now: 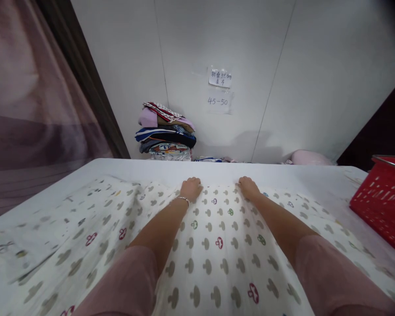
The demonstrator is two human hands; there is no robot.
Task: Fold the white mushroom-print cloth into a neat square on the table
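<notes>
A white cloth (pixel 213 252) printed with grey, red, green and blue mushrooms lies spread over the table, with wrinkles and folds on its left side. Both my arms reach forward across it to its far edge. My left hand (pixel 191 188), with a bracelet at the wrist, is closed on that edge, fingers curled. A short stretch of cloth to the right, my right hand (pixel 248 188) grips the same edge with its fingers bent. Between the two hands the fabric lies fairly smooth. My fingertips are partly hidden.
The white table (pixel 213 170) ends before a pale wall. A stack of folded clothes (pixel 167 134) stands behind its far edge. At the right is a red perforated basket (pixel 383 202); a curtain (pixel 42 96) hangs on the left. Handwritten paper labels (pixel 220 102) are on the wall.
</notes>
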